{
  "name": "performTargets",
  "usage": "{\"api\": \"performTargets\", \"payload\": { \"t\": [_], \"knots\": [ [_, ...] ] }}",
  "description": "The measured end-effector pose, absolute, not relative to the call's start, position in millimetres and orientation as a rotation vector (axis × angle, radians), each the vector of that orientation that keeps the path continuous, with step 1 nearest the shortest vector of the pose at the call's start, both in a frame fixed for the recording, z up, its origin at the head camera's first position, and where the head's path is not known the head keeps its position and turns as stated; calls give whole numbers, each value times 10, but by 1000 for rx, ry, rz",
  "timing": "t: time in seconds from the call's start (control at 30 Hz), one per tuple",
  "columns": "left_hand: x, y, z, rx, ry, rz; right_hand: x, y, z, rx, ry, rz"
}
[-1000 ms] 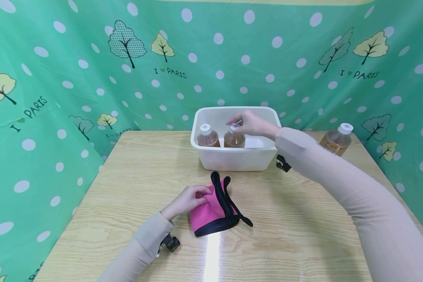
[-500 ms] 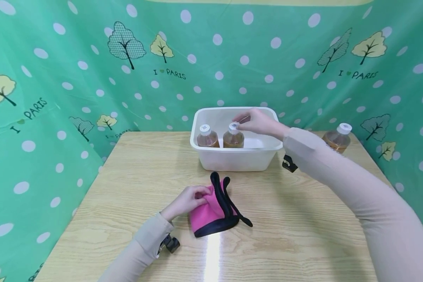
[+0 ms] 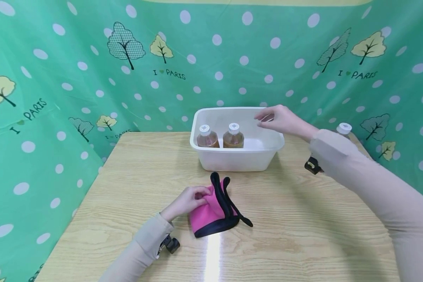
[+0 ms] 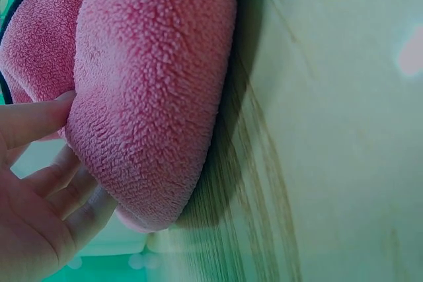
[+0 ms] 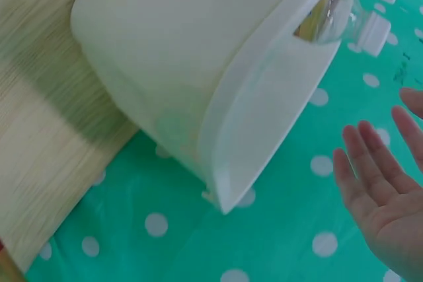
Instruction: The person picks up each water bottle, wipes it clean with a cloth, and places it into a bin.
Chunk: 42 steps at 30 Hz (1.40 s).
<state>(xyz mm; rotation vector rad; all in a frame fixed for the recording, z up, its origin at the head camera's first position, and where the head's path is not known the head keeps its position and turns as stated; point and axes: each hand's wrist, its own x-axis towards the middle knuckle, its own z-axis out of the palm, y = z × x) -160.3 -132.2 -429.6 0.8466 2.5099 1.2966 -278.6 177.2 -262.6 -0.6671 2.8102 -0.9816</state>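
My left hand (image 3: 188, 201) pinches a pink fleecy cloth (image 4: 149, 97) with black trim between thumb and fingers, over the table in front of the bin. Its far side carries a black loop-like strap (image 3: 246, 221). Above the right end of a white plastic bin (image 3: 236, 159) hangs my right hand (image 3: 282, 118), holding nothing, its fingers loosely bent in the head view and fairly straight in the right wrist view. Two white-capped bottles of brown liquid, a left bottle (image 3: 208, 138) and a right bottle (image 3: 234, 138), stand upright inside the bin's left half.
Behind my right sleeve (image 3: 342, 156), another white-capped bottle (image 3: 344, 128) stands near the table's back right, mostly hidden. A green dotted curtain (image 3: 211, 58) hangs along the table's back and sides. The wooden table (image 3: 148, 164) stretches out in front of the bin.
My right hand has let go of the right bottle's cap in the bin and drawn away to the right. The left hand and the pink cloth have stayed put.
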Motion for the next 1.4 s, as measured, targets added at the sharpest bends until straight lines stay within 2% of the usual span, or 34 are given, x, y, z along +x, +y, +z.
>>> {"api": "performTargets", "payload": {
  "t": [0.47, 0.67, 0.9, 1.13, 1.4],
  "knots": [
    [-1593, -1308, -4288, 799, 2483, 1337, -2618, 2399, -2527, -500, 2902, -932],
    [-1506, -1263, -4067, 780, 2463, 1347, -2557, 2633, -2523, -442, 2908, -909],
    [-1594, -1312, -4279, 840, 2474, 1355, -2517, 2868, -2535, -353, 2957, -813],
    [-1592, -1313, -4301, 798, 2477, 1352, -2491, 3158, -2572, -269, 2962, -804],
    [-1485, -1264, -4038, 813, 2468, 1355, -2487, 3416, -2645, -134, 2957, -824]
  ]
}}
